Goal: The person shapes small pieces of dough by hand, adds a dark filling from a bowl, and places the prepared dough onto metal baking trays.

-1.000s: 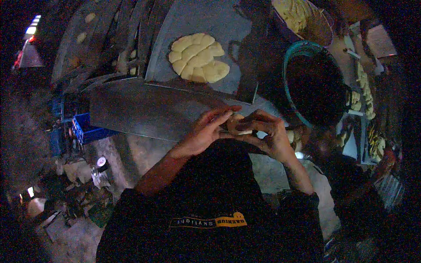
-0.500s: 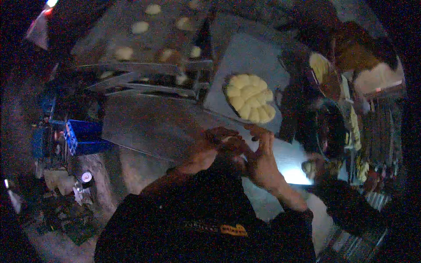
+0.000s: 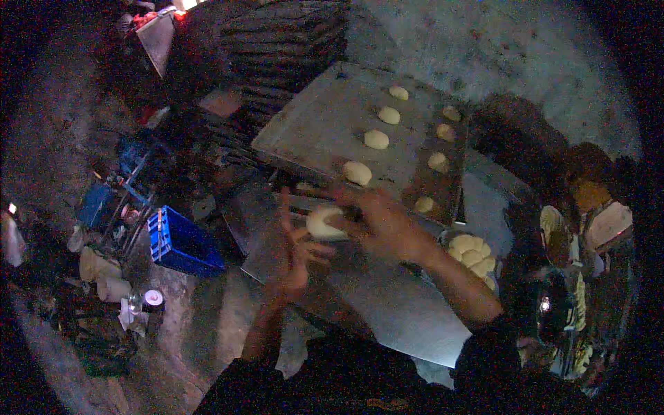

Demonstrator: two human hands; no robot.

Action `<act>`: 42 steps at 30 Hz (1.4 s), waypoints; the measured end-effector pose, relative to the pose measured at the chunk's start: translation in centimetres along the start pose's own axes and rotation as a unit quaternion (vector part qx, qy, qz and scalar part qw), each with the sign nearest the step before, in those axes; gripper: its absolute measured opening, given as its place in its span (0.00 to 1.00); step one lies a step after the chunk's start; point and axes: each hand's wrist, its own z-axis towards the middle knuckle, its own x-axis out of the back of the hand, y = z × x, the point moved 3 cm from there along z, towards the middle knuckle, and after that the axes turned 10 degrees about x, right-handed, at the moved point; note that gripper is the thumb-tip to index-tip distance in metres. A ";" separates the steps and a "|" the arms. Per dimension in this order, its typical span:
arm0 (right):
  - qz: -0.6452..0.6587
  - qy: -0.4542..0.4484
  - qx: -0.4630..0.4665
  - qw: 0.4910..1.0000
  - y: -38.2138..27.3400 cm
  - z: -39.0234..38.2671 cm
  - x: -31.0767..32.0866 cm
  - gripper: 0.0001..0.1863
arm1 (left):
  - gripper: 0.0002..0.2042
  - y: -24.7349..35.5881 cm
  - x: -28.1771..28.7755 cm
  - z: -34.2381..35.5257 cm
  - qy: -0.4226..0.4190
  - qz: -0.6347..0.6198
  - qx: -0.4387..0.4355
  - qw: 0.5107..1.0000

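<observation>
My right hand point(image 3: 377, 225) grips a pale dough ball point(image 3: 323, 223), its thumb and fingers over the ball's right side, in front of a large metal tray point(image 3: 304, 131). On that tray sit several dough pieces point(image 3: 376, 139) in rows. My left hand point(image 3: 299, 266) is just left of the ball, blurred, with fingers apart. Beneath both hands is a metal table top point(image 3: 398, 318). To the right of my right hand, a segmented round of dough point(image 3: 470, 256) lies on a grey sheet point(image 3: 491, 200), partly behind my forearm.
A blue plastic crate point(image 3: 181, 242) stands at the left, with pale buckets point(image 3: 111, 289) and clutter below it. Dark racks point(image 3: 277, 34) lie beyond the tray. At the right are a dark tub point(image 3: 548, 311), a bowl of dough point(image 3: 553, 225) and a pale board point(image 3: 607, 225).
The view has swung left, bringing the tray of dough pieces to the centre. My hands have moved to its near edge and apart, showing the dough ball in my right hand.
</observation>
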 end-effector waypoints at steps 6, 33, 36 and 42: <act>-0.054 0.307 0.059 0.948 6.1 14.9 -3.3 0.19 | 0.35 6.9 8.8 5.5 0.108 0.051 -0.218 0.969; -0.075 0.184 -0.488 0.850 27.7 -55.5 8.7 0.22 | 0.19 12.9 -11.9 5.8 -0.235 0.208 -0.331 0.890; -0.246 0.128 -0.211 0.937 24.9 -49.5 4.4 0.24 | 0.20 8.2 -21.9 -1.3 -0.376 0.175 -0.229 0.881; -0.092 -0.001 -0.152 0.984 16.8 -44.7 4.2 0.26 | 0.19 -13.8 -37.6 -9.1 -0.432 0.268 -0.153 0.847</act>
